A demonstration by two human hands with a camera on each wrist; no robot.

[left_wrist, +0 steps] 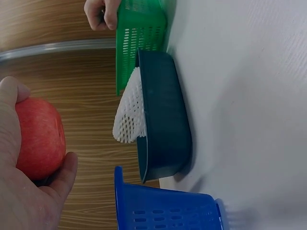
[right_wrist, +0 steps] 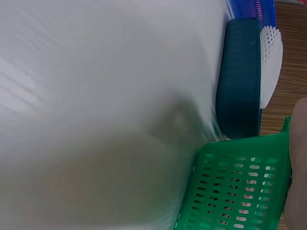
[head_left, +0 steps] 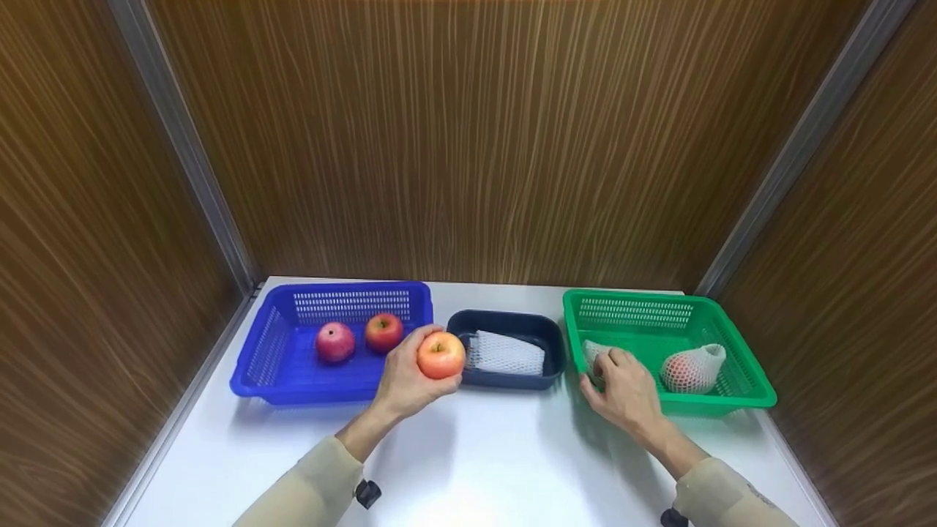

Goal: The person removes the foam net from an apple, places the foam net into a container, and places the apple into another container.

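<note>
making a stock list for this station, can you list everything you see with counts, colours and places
blue basket: 1, blue, left
apples: 2, red, in blue basket
held apple: 1, red-yellow, in left hand
bin: 1, dark blue-green, between baskets
foam nets: count unclear, white, in bin
green basket: 1, green, right
netted fruit: 1, reddish in white net, green basket's right side
partly hidden net: 1, white, under right hand, contents unclear
table: 1, white, underneath
panels: 3, brown, back and sides
left hand: 1, bare, holding apple
right hand: 1, bare, at green basket
sleeves: 2, beige, forearms
</note>
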